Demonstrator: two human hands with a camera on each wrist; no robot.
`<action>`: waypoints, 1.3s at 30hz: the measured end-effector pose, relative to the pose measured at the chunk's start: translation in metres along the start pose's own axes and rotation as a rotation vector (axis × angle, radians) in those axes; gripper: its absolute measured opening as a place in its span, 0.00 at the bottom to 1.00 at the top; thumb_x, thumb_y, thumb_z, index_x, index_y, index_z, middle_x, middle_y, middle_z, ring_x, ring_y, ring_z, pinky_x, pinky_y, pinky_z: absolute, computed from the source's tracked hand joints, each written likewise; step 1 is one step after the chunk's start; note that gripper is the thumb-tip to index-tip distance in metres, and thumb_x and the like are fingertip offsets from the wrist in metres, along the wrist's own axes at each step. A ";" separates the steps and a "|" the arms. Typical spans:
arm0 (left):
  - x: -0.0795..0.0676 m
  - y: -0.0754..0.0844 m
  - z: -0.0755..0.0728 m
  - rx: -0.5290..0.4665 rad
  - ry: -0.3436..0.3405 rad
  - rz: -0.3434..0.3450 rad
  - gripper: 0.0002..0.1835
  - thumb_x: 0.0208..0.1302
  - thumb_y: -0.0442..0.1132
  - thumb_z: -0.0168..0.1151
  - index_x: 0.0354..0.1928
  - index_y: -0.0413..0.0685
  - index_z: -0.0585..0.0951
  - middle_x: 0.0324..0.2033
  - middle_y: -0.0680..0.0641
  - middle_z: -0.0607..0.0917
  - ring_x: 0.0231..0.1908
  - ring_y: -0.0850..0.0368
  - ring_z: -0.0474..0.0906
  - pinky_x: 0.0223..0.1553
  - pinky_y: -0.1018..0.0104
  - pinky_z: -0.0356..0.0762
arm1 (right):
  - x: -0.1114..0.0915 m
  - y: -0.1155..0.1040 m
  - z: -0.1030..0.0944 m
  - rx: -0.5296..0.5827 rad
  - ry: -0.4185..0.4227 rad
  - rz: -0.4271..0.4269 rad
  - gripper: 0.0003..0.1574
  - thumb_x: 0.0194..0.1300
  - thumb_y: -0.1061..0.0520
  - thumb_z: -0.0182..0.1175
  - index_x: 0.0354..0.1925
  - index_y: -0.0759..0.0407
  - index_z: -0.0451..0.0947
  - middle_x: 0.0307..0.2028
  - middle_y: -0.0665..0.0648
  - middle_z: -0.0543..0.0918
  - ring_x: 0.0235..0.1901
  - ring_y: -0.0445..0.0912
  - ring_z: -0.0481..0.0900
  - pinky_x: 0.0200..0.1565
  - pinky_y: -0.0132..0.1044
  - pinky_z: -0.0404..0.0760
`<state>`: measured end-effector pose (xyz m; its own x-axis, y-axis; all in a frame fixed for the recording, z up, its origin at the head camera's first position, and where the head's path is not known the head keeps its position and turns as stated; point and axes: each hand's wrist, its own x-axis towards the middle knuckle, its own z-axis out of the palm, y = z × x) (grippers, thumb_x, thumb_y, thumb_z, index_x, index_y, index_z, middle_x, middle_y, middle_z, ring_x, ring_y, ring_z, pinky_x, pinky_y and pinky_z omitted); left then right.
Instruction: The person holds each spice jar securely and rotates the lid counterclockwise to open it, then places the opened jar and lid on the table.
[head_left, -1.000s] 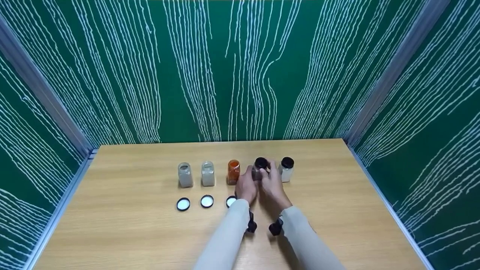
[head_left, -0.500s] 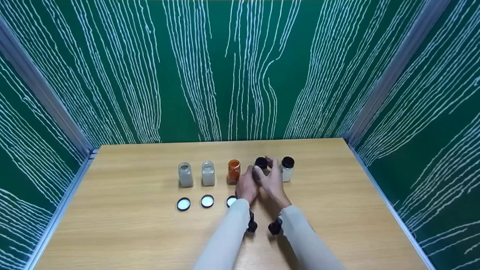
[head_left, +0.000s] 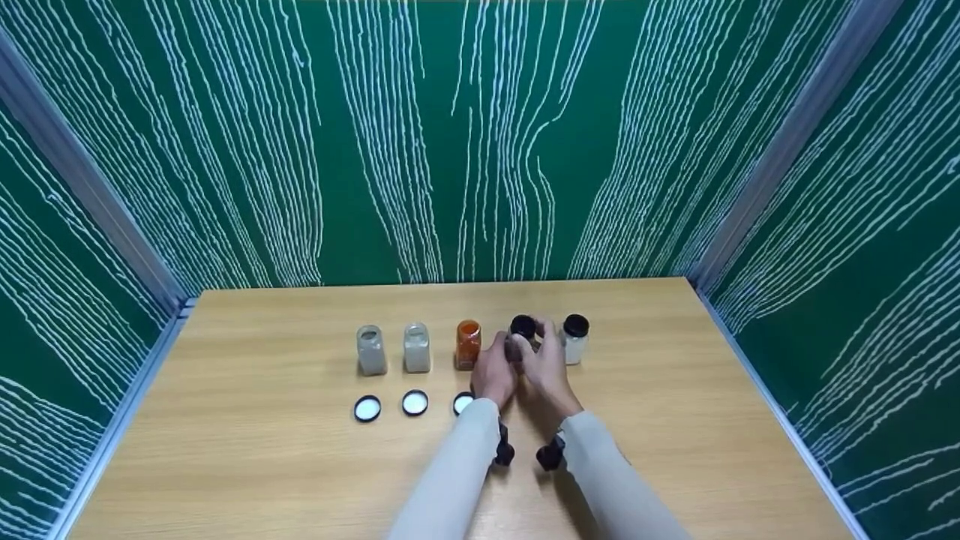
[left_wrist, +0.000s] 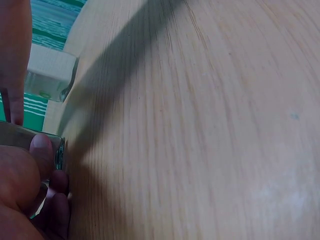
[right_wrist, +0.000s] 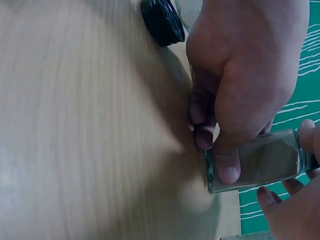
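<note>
A square glass spice jar with dark contents [right_wrist: 270, 159] and a black lid [head_left: 523, 325] stands between both hands. In the head view my left hand [head_left: 495, 371] grips its lower part from the left; the right wrist view shows the thumb pressed flat on the glass near the base. My right hand [head_left: 546, 367] holds the lid from the right, thumb in front and fingers behind; its fingertips reach the lid end at the edge of the right wrist view. To the left stands an uncapped jar of orange-red spice [head_left: 468, 346].
A capped jar of white contents [head_left: 574, 345] stands just right of my right hand. Two uncapped jars of pale contents, one far left [head_left: 370, 352] and one beside it [head_left: 417, 349], continue the row. A lid [head_left: 367, 409], another lid [head_left: 414, 403] and a third lid [head_left: 463, 403] lie upturned in front.
My right fingers spread at the lid half a second ago and have now drawn in around it again. The left hand and the jar keep their place.
</note>
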<state>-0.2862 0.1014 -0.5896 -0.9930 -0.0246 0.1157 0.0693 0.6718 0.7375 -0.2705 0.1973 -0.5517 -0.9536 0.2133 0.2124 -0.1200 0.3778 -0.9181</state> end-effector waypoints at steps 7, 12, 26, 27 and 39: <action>0.000 0.000 0.000 -0.011 0.005 0.013 0.20 0.64 0.34 0.64 0.57 0.58 0.77 0.40 0.40 0.88 0.39 0.39 0.85 0.39 0.45 0.80 | 0.005 -0.004 -0.004 -0.019 -0.017 -0.052 0.27 0.74 0.69 0.55 0.68 0.71 0.66 0.68 0.73 0.70 0.71 0.63 0.65 0.71 0.55 0.63; 0.000 -0.003 0.004 -0.025 0.045 0.046 0.18 0.61 0.33 0.65 0.53 0.56 0.77 0.37 0.39 0.88 0.38 0.36 0.85 0.37 0.42 0.79 | 0.003 -0.004 -0.004 0.010 -0.022 -0.062 0.25 0.72 0.70 0.56 0.65 0.71 0.69 0.66 0.72 0.72 0.69 0.61 0.69 0.69 0.55 0.67; -0.001 -0.002 0.002 -0.027 0.031 0.034 0.19 0.63 0.33 0.65 0.55 0.57 0.77 0.38 0.39 0.88 0.39 0.38 0.86 0.38 0.44 0.80 | 0.001 -0.009 -0.015 0.028 -0.028 -0.060 0.29 0.73 0.66 0.59 0.69 0.69 0.66 0.71 0.72 0.65 0.72 0.64 0.63 0.68 0.57 0.68; -0.001 -0.002 0.002 -0.025 0.029 0.031 0.19 0.63 0.33 0.65 0.54 0.57 0.78 0.37 0.39 0.88 0.38 0.38 0.86 0.37 0.44 0.80 | 0.002 -0.010 -0.016 0.027 -0.021 -0.064 0.30 0.73 0.64 0.60 0.69 0.68 0.66 0.71 0.71 0.66 0.72 0.64 0.64 0.68 0.57 0.68; -0.002 0.000 0.002 -0.018 0.042 0.033 0.17 0.64 0.31 0.62 0.53 0.55 0.78 0.34 0.39 0.87 0.37 0.38 0.86 0.37 0.42 0.80 | 0.000 -0.011 -0.022 0.033 0.044 -0.141 0.29 0.66 0.63 0.68 0.62 0.66 0.71 0.66 0.65 0.74 0.68 0.58 0.69 0.67 0.58 0.69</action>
<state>-0.2848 0.1028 -0.5915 -0.9852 -0.0341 0.1678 0.1040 0.6595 0.7444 -0.2630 0.2123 -0.5340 -0.9139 0.1994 0.3536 -0.2616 0.3770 -0.8885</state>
